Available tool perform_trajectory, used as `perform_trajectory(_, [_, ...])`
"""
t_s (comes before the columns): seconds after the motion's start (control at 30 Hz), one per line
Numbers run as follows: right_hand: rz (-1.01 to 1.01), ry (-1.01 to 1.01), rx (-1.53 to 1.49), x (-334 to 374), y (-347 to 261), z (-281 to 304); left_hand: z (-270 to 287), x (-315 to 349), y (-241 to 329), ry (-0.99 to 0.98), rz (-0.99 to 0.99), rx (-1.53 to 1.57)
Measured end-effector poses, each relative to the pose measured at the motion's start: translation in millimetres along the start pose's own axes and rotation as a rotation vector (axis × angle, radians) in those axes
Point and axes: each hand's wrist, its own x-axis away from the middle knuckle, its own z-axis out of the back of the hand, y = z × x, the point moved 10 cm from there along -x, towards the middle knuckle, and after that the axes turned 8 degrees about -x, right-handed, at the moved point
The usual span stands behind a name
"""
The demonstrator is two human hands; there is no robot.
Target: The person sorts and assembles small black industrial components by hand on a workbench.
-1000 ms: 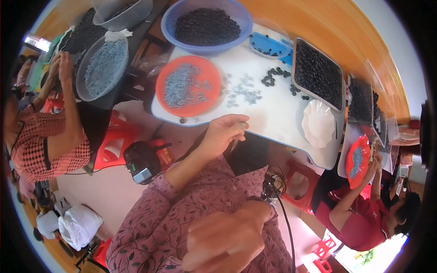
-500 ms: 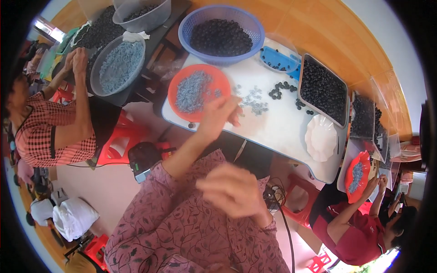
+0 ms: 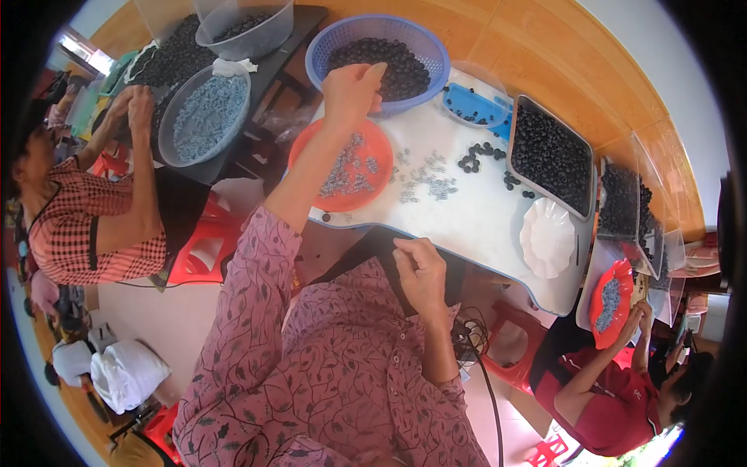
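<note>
My left hand [image 3: 354, 95] is raised over the near side of a blue-purple basket [image 3: 442, 74], which holds many small black round parts [image 3: 405, 70]. Its thumb and fingers are pressed together; what is between them cannot be made out. My right hand [image 3: 422, 271] hangs just in front of the table's near edge, thumb and forefinger pinched and the other fingers curled in. Anything it grips is too small to tell. Under my left forearm, partly hidden, a red plate [image 3: 380, 140] bears small grey-blue pieces. More of these grey pieces [image 3: 437, 187] lie scattered on the white tabletop [image 3: 475, 226].
Loose black parts [image 3: 476, 156], a blue tray [image 3: 467, 113], a grey-rimmed tray [image 3: 548, 194] full of black parts and a white scalloped plate [image 3: 546, 241] occupy the table's right side. One co-worker [image 3: 93, 241] sits at left, another [image 3: 607, 405] at right.
My left hand has moved from the red plate's right side up and away to the basket. My right hand has shifted forward and right, toward the table edge.
</note>
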Motion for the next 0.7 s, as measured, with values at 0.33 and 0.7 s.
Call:
perform_trajectory(0.33, [-0.008, 0.011, 0.136, -2.3, 18.9, -2.0, 26.6, 83.5, -27.0, 0.016, -0.068, -0.125])
perform_trajectory(0.7, [0.104, 0.005, 0.265, -5.3, 14.3, -10.4, -24.1, 191.8, -79.4, -0.139, -0.085, -0.151])
